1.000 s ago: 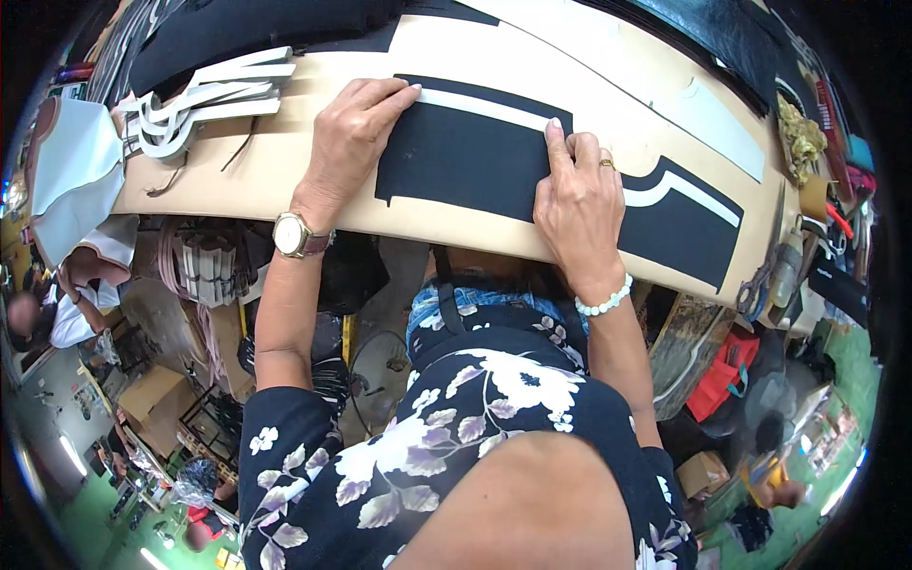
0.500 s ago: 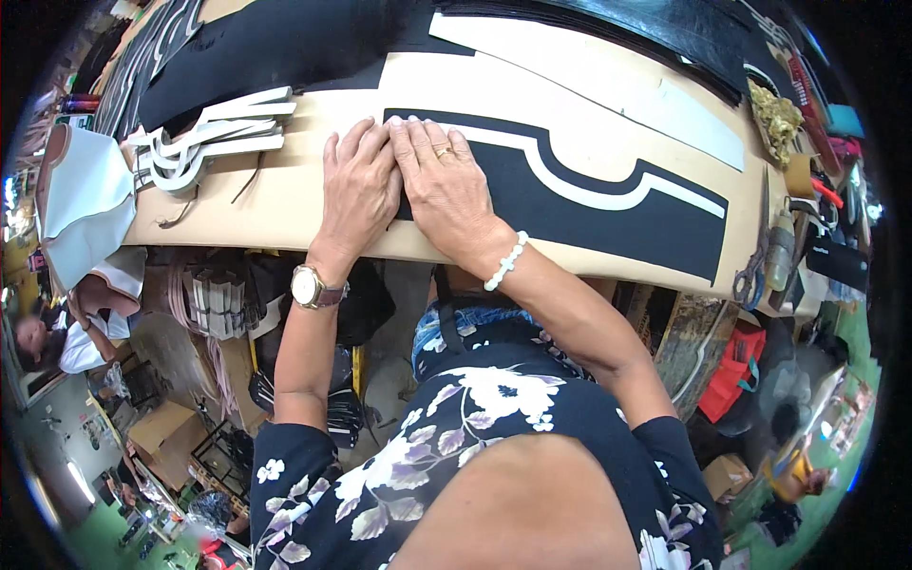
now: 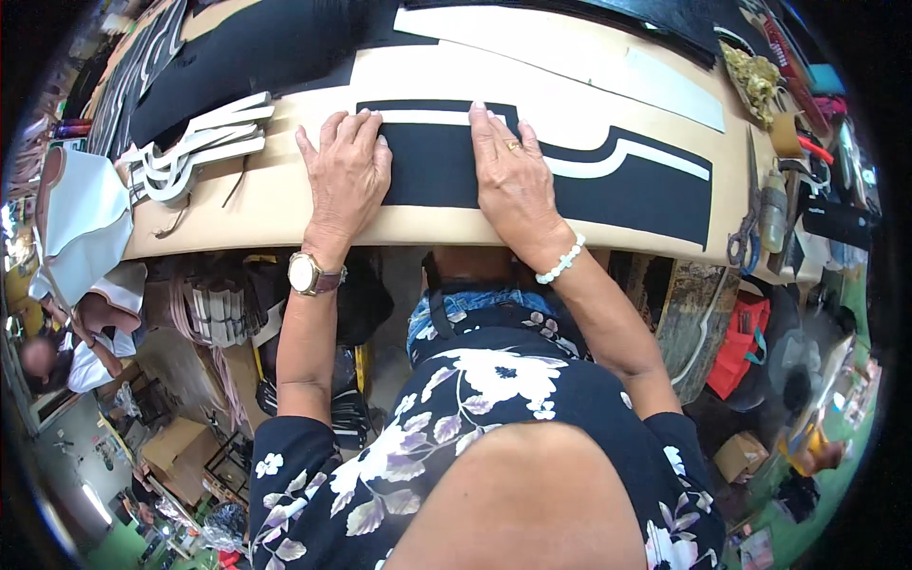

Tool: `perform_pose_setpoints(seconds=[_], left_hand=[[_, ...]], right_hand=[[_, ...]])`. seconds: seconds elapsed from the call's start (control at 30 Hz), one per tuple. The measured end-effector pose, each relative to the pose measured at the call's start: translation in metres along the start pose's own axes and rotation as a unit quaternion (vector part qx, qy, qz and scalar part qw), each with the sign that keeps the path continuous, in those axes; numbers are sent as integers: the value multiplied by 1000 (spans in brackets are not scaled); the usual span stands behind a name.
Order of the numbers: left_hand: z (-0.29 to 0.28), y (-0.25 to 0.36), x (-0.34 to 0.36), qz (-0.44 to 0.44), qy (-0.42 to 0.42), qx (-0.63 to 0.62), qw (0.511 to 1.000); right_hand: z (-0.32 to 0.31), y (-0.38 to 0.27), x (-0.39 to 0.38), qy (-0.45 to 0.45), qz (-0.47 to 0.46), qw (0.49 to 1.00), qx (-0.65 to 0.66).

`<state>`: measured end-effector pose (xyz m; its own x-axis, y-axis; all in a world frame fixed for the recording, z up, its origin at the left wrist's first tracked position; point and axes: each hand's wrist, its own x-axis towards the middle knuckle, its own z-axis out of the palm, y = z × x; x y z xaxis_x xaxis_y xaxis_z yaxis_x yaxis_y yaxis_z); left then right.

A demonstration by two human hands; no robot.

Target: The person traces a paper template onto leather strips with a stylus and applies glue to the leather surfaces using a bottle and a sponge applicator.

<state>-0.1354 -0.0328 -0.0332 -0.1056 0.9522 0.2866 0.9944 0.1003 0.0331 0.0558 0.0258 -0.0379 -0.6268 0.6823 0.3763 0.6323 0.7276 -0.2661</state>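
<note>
A flat black panel (image 3: 432, 166) lies on the tan-covered table (image 3: 285, 204) in front of me. A white strip (image 3: 655, 155) runs along its upper edge, following the curve on the right. My left hand (image 3: 347, 171) rests at the panel's left end, fingers stretched out, fingertips by the strip's end. Across the panel's middle lies my right hand (image 3: 513, 180), palm down with its fingers extended, covering part of the strip and the start of the curve. Neither hand grips anything.
Curved white strips (image 3: 204, 147) are piled at the left. Black sheets (image 3: 252, 66) and a long white piece (image 3: 532, 52) lie at the back. Scissors (image 3: 746, 223) and a small bottle (image 3: 773, 214) sit at the right edge. A person (image 3: 90, 366) works at far left.
My hands, side by side before, are now apart. The right hand has slid rightward along the strip to the curve; the left stays near the panel's left end. The view has shifted slightly.
</note>
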Motion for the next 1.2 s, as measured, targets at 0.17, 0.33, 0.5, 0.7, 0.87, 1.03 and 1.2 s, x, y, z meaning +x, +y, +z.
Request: perform_pose_setpoints(seconds=[0.17, 0.33, 0.5, 0.7, 0.87, 1.03, 1.2], left_hand=[[-4, 40, 21, -4, 49, 51, 997], [14, 95, 13, 22, 28, -134, 990], [12, 110, 11, 1, 31, -81, 996], [4, 118, 15, -16, 16, -63, 998], [-15, 129, 33, -18, -87, -39, 995], [6, 173, 57, 201, 2, -204, 958], [16, 199, 60, 232, -48, -143, 961]], right_hand=[[0, 9, 6, 19, 23, 994, 108], [-7, 8, -19, 44, 7, 992, 118], [-32, 27, -59, 15, 16, 994, 106], [-58, 69, -77, 23, 45, 998, 32], [-64, 104, -65, 82, 126, 989, -7], [-60, 107, -63, 82, 130, 988, 8], [-70, 122, -72, 84, 137, 986, -52]])
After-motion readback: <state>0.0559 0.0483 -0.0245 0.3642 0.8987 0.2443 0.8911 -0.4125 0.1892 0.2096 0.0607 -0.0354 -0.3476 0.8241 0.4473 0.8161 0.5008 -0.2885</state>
